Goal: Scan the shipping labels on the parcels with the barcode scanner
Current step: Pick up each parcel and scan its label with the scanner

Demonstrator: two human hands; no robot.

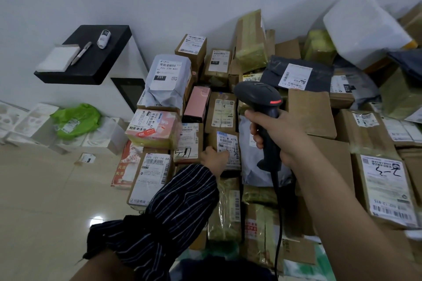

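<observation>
The right hand (276,134) grips the scanner (258,96). The left hand (213,159) lies flat on label (228,142) "501E", boxes all around.

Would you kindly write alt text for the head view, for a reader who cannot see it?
The right hand grips a black scanner over piled parcels while the left hand touches a label on one.
</observation>
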